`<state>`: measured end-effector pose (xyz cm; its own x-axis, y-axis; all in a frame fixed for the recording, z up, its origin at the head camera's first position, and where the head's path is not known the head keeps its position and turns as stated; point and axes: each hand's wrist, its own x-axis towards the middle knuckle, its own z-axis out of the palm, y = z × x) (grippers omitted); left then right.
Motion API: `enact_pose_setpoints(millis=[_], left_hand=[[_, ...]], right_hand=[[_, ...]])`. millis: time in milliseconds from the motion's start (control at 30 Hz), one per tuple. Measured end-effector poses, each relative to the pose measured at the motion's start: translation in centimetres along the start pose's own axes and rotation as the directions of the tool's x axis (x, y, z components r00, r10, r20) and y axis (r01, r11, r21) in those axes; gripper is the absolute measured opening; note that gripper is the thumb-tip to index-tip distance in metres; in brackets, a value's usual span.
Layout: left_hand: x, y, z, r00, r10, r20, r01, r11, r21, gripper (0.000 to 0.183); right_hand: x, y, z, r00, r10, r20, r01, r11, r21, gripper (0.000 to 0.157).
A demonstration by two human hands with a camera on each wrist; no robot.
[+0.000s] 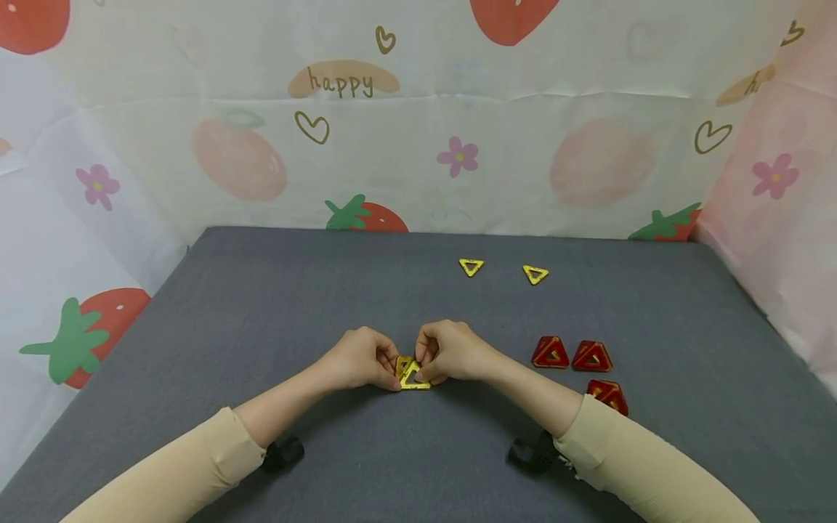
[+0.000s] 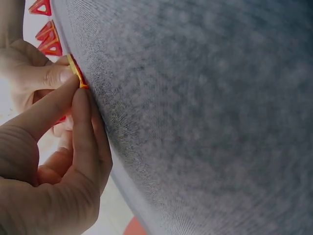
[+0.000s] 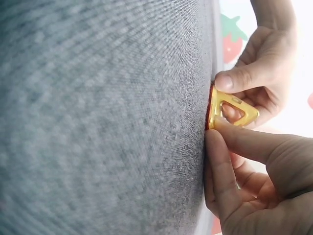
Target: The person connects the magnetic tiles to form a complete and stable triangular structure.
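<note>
Both hands meet at a small pyramid of yellow triangle tiles standing on the grey cloth. My left hand pinches its left corner between thumb and fingers. From the other side, my right hand pinches the right edge. The right wrist view shows a yellow triangle tile tilted upward, with a thin red layer along its base. Fingers cover much of the pyramid in every view; only a narrow yellow and red edge shows in the left wrist view.
Three red pyramids with golden edges stand on the right, one partly behind the right forearm. Two yellow triangles lie apart near the far edge of the grey cloth. A printed curtain hangs behind and along both sides.
</note>
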<state>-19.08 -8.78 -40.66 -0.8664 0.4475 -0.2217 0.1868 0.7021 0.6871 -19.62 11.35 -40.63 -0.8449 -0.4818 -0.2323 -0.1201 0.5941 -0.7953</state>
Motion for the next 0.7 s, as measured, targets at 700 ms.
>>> enact_pose_setpoints(millis=[700], left_hand=[[0.11, 0.22, 0.19, 1.000, 0.007, 0.016, -0.007, 1.000, 0.013, 0.017]], right_hand=[[0.23, 0.00, -0.54, 1.000, -0.026, 0.010, 0.026, 0.999, 0.025, 0.020]])
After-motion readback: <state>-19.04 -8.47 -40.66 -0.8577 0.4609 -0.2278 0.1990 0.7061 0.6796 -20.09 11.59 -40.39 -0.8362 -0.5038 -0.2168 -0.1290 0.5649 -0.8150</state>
